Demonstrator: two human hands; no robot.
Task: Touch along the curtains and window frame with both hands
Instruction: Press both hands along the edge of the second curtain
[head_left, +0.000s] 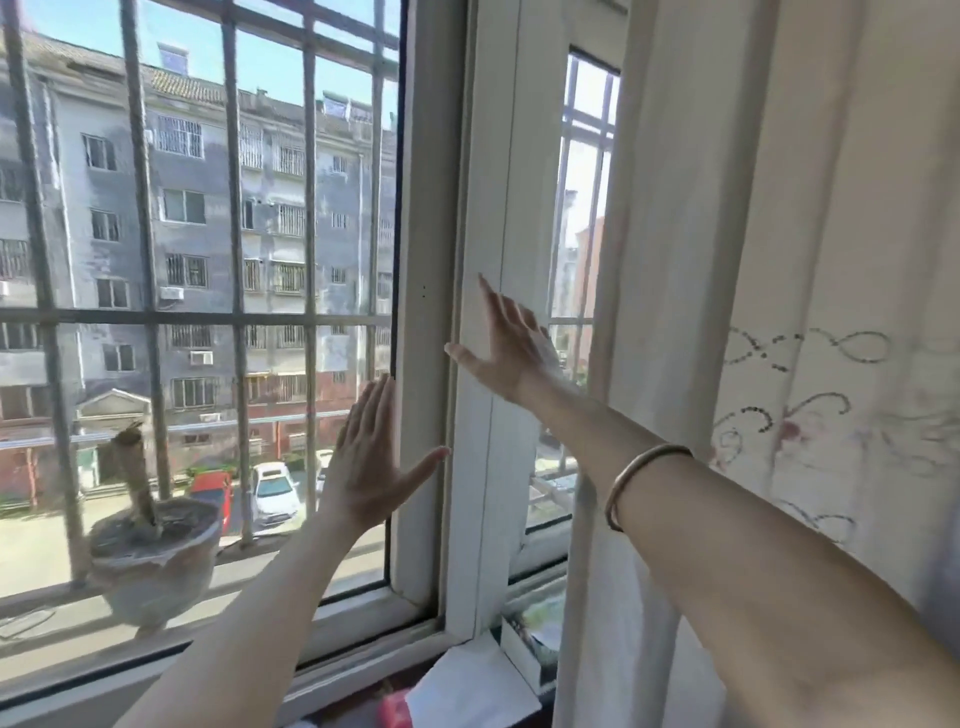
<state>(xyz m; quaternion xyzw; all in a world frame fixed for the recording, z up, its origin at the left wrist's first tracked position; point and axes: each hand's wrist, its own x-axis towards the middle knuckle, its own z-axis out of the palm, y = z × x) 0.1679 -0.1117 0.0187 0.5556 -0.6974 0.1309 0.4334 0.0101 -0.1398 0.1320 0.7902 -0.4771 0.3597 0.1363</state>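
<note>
The white window frame runs upright through the middle of the view. My left hand is flat and spread against the glass pane beside it, thumb reaching onto the frame's edge. My right hand is higher, fingers apart, resting on the frame's right side, with a metal bangle on that wrist. A cream curtain with embroidered swirls hangs at the right, close behind my right forearm. Neither hand holds anything.
Metal security bars stand outside the glass, with a potted plant stump on the outer ledge. White paper, a pink item and a small box lie on the sill below.
</note>
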